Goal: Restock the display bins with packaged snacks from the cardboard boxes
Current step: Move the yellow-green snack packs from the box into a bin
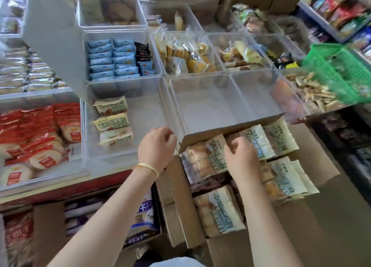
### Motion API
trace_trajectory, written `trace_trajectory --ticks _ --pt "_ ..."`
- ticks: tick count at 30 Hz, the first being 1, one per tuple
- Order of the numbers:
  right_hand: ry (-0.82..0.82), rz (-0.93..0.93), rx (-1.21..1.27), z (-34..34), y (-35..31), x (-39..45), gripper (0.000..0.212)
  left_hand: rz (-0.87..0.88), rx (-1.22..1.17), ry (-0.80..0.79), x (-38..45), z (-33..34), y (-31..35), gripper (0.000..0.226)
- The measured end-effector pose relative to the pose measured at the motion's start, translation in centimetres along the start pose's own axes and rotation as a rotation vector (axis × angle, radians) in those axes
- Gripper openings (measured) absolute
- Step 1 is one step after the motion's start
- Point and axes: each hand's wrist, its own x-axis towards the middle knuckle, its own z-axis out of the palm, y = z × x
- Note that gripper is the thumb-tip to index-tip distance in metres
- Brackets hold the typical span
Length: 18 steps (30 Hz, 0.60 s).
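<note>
An open cardboard box [180, 210] at lower right holds several cream-and-green snack packets [218, 212]. My right hand [240, 158] reaches into the box with its fingers curled onto a packet [202, 162] near the box's far edge. My left hand [157, 146] hovers over the near rim of a clear display bin [146, 114], fingers loosely curled, holding nothing. That bin holds three of the same packets [111, 122] stacked at its left side.
An empty clear bin [210, 104] sits right of the target bin. Red rice-cracker packs [40, 138] fill the left bin; blue packets [112, 59] and bread packs [184, 55] lie behind. A green basket [341, 69] stands far right. Another box [140, 222] sits below the counter.
</note>
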Motion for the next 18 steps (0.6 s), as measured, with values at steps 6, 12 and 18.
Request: trace_trajectory --ticks 6,12,18 --pt "-0.190 -0.107 0.109 1.2 3.0 -0.7 0.017 0.084 -0.019 -0.115 -2.6 2.3 3.9 0.014" --pt "-0.340 -0.483 0.516 -6.7 -0.1 -1.7 0.012 -0.045 -0.534 -0.242 -3.4 1.0 4.4 0.051" --pt "-0.510 -0.290 1.176 -9.2 -5.4 -0.9 0.014 -0.070 -1.182 -0.588 -3.1 -3.4 3.4 0.066"
